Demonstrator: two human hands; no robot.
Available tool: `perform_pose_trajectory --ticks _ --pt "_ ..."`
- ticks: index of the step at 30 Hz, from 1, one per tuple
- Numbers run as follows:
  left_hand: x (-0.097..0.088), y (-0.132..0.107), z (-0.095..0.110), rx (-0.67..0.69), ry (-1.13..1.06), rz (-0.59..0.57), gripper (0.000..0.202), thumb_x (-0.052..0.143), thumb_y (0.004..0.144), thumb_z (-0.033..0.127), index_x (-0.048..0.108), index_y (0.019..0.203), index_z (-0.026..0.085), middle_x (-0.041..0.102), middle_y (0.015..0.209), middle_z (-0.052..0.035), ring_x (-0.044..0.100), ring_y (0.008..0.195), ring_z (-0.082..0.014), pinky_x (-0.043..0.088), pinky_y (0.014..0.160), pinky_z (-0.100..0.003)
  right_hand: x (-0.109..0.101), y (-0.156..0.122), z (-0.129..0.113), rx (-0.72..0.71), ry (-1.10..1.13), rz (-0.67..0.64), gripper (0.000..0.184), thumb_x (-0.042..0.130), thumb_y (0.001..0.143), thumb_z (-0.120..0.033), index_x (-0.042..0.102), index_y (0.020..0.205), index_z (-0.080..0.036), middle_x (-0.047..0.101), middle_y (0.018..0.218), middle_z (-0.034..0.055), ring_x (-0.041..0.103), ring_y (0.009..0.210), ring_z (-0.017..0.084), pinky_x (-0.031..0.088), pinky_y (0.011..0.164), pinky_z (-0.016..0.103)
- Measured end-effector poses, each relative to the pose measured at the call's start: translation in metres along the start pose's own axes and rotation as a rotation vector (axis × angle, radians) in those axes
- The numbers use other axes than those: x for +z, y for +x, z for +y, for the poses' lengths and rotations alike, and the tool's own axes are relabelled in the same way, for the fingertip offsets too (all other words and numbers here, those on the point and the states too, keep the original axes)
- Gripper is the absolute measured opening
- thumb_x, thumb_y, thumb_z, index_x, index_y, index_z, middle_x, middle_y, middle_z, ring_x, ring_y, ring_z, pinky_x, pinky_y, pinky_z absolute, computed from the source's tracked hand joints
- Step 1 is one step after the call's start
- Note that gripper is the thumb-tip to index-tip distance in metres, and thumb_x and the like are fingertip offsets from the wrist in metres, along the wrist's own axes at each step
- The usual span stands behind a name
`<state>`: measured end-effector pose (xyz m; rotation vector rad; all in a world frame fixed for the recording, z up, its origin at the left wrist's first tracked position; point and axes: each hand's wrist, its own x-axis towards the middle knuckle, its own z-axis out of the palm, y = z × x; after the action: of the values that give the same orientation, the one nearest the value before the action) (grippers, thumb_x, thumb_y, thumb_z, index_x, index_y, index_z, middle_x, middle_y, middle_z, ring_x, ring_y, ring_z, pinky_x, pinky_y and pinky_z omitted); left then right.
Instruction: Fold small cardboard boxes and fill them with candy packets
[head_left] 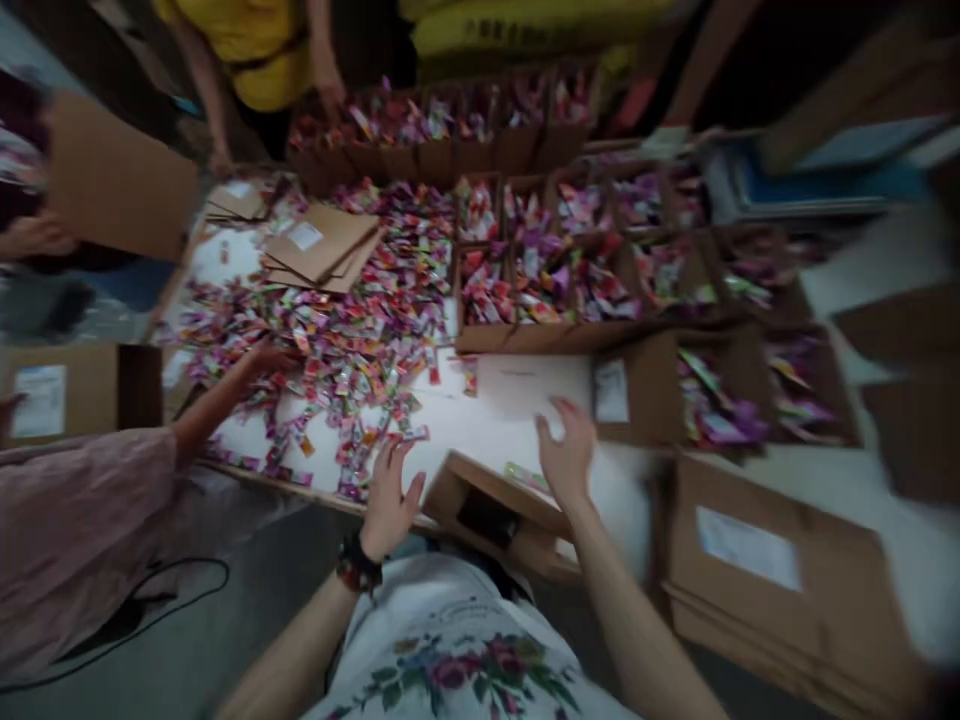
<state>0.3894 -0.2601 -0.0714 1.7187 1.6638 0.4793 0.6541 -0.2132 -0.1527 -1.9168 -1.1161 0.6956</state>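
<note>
Small open carton (487,505) sits at the near table edge, seemingly almost empty; left hand (390,490) and right hand (566,455) flank it, fingers spread, holding nothing; loose sweets (337,340) heaped left; filled cartons (540,285) far right.

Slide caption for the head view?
Bare left hand and right hand, both open, flank a small cardboard box at a table strewn with wrapped candies.
</note>
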Motion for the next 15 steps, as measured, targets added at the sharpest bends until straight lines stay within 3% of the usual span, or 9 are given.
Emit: perform_pose_trajectory --ticks 1,2,3,5,7,10,12,15 --pt "0.016 0.009 0.005 0.091 0.065 -0.069 0.051 0.044 0.093 0.042 0.043 0.138 0.016 0.036 0.15 -0.0174 0.027 0.143 -0.0292 0.025 0.117 -0.049 -0.036 -0.039 0.029 0.168 -0.131 0.115 0.071 0.051 0.08 -0.058 0.051 0.134 -0.013 0.046 0.143 0.0179 0.034 0.138 0.034 0.023 0.116 0.051" --pt "0.034 0.017 0.009 0.168 0.123 -0.136 0.058 0.046 0.093 0.044 0.038 0.142 0.016 0.025 0.156 -0.0177 0.017 0.147 -0.0304 0.022 0.118 -0.052 -0.063 -0.076 0.052 0.373 -0.178 0.124 0.088 0.055 0.073 -0.066 0.043 0.141 -0.011 0.043 0.146 0.02 0.032 0.139 0.038 0.025 0.115 0.052" --pt "0.05 0.022 0.014 0.233 0.174 -0.188 0.065 0.049 0.091 0.048 0.033 0.145 0.015 0.016 0.159 -0.018 0.008 0.149 -0.0319 0.02 0.118 -0.054 -0.08 -0.11 0.07 0.577 -0.095 0.078 0.096 0.054 0.07 -0.071 0.037 0.146 -0.015 0.045 0.145 0.0181 0.039 0.136 0.037 0.033 0.111 0.049" --pt "0.078 0.026 0.02 0.318 0.272 -0.206 0.069 0.055 0.088 0.048 0.034 0.144 0.013 0.005 0.161 -0.0177 -0.005 0.148 -0.0347 0.016 0.118 -0.059 -0.087 -0.159 0.091 0.832 0.24 -0.054 0.101 0.049 0.069 -0.079 0.027 0.151 -0.024 0.054 0.139 0.0124 0.055 0.122 0.034 0.051 0.094 0.043" --pt "0.092 0.024 0.023 0.357 0.374 -0.158 0.055 0.056 0.089 0.038 0.045 0.138 0.014 0.008 0.162 -0.014 -0.015 0.146 -0.036 0.01 0.117 -0.063 -0.071 -0.181 0.095 0.883 0.499 -0.107 0.098 0.046 0.07 -0.081 0.026 0.151 -0.03 0.06 0.133 0.0074 0.063 0.111 0.029 0.057 0.08 0.039" --pt "0.093 0.012 0.022 0.432 0.505 -0.189 0.048 0.054 0.09 0.036 0.052 0.136 0.022 0.02 0.16 -0.007 -0.023 0.143 -0.0374 -0.002 0.115 -0.068 -0.05 -0.185 0.088 0.818 0.598 -0.068 0.088 0.048 0.07 -0.079 0.04 0.142 -0.03 0.059 0.133 0.005 0.061 0.114 0.028 0.057 0.082 0.04" --pt "0.089 -0.001 0.022 0.498 0.575 -0.329 0.061 0.052 0.09 0.045 0.042 0.145 0.021 0.023 0.159 -0.0092 -0.014 0.146 -0.0364 -0.009 0.114 -0.068 -0.053 -0.184 0.085 0.794 0.663 -0.077 0.077 0.051 0.071 -0.075 0.05 0.134 -0.03 0.061 0.131 0.0039 0.058 0.118 0.029 0.056 0.087 0.042" --pt "0.091 -0.022 0.026 0.476 0.66 -0.523 0.08 0.052 0.089 0.046 0.022 0.151 0.004 0.012 0.158 -0.02 0.0 0.149 -0.0329 -0.01 0.117 -0.061 -0.079 -0.182 0.087 0.732 0.736 -0.196 0.069 0.061 0.067 -0.067 0.058 0.124 -0.029 0.065 0.125 0.0049 0.057 0.121 0.029 0.054 0.092 0.043"
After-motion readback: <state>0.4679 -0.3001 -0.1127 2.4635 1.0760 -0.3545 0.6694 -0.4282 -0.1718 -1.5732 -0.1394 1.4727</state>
